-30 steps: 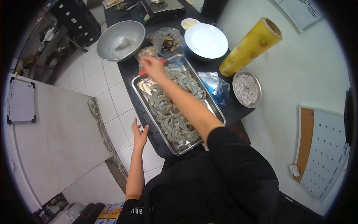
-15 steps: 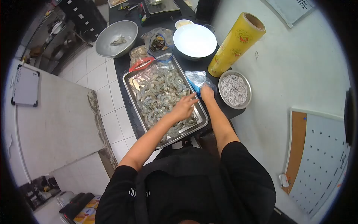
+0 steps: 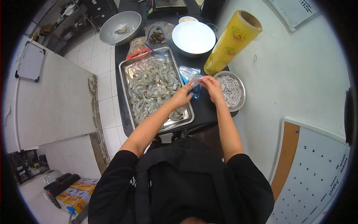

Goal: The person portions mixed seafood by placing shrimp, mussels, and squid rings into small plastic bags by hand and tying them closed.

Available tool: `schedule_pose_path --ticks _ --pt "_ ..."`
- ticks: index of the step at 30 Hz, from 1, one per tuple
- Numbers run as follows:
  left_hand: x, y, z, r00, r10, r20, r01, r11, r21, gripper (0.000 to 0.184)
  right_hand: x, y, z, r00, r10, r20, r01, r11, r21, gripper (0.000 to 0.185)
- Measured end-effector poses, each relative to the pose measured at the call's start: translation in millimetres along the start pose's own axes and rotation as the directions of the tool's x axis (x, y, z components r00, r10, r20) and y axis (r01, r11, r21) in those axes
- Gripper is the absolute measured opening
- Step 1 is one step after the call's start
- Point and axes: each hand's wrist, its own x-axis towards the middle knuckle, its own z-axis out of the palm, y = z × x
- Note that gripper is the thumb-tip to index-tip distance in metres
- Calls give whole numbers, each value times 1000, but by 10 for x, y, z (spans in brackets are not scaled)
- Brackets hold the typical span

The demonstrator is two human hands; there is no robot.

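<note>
Between my two hands is a piece of clear plastic, over the blue plastic packet on the dark table. My right hand pinches one end of it. The fingers of my left hand close on its other end, above the right edge of the metal tray. Grey shrimp cover much of the tray. Right of my right hand, a round metal bowl holds pale, curled pieces.
A yellow roll stands upright behind the metal bowl. Farther back are a white bowl, filled plastic bags and a large grey bowl. A scale sits at the far end. The wall borders the right side.
My right hand has lifted from the blue packet with clear plastic. My left hand has moved from over the shrimp to meet it; earlier it hung beside the tray while my right reached across.
</note>
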Motion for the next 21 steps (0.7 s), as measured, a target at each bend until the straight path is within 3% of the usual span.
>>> schedule_pose_path --ticks 1,2,3,4,5,6,8,10,11,12,13,14,15,16,18,20,21 --pt "29 140 -86 994 -113 4 113 987 -113 36 -14 -91 -117 999 53 2 -51 961 273 18" --pt "33 206 -138 994 -109 -3 108 988 -113 36 -25 -152 -228 995 103 18 -97 845 526 16" --pt "21 231 -188 974 -212 -75 190 955 -229 32 -45 -239 -298 994 42 99 -96 762 641 14" --pt "5 241 -246 938 -319 -136 257 902 -346 28 -65 -316 -319 994 34 105 -94 763 640 14" --pt "-21 238 -311 944 -163 -286 108 974 -200 41 -89 -393 -341 987 21 161 -124 736 666 15" --pt "-17 362 -365 940 -167 -296 112 975 -194 41 -129 -540 -313 976 10 219 -162 706 690 15" --pt "-8 600 -490 921 -47 -386 16 996 -82 57 -155 -716 -202 962 42 269 -217 715 664 15" --pt "-11 691 -606 920 47 -389 -17 997 80 77 -126 -792 -109 914 96 394 -276 858 433 14" --pt "-31 738 -668 969 -172 -180 114 949 -293 71 -99 -817 -69 894 50 445 -237 896 375 15" --pt "-52 832 -765 952 -290 95 288 753 -591 66 -62 -830 -24 886 41 461 -236 897 374 15" --pt "-98 937 -884 924 -340 175 376 719 -585 48 -15 -838 20 889 -12 458 -165 924 345 15" --pt "-148 890 -952 926 -344 158 368 724 -583 48 32 -857 53 889 -67 454 -90 944 317 14" --pt "-213 788 -1007 898 -422 128 405 675 -616 43 74 -894 69 914 9 406 -84 983 166 12" --pt "-279 689 -1060 861 -498 101 436 621 -652 38 88 -941 116 908 1 420 -78 983 166 12" --pt "-385 562 -1223 844 -536 -27 413 681 -605 35 98 -1017 239 912 -70 405 8 988 152 11" --pt "-512 529 -1407 772 -633 56 359 363 -860 38 128 -1026 379 898 -84 431 8 984 175 11" --pt "-564 548 -1454 769 -639 36 347 369 -862 38 137 -1042 443 894 -65 443 -1 989 147 12"
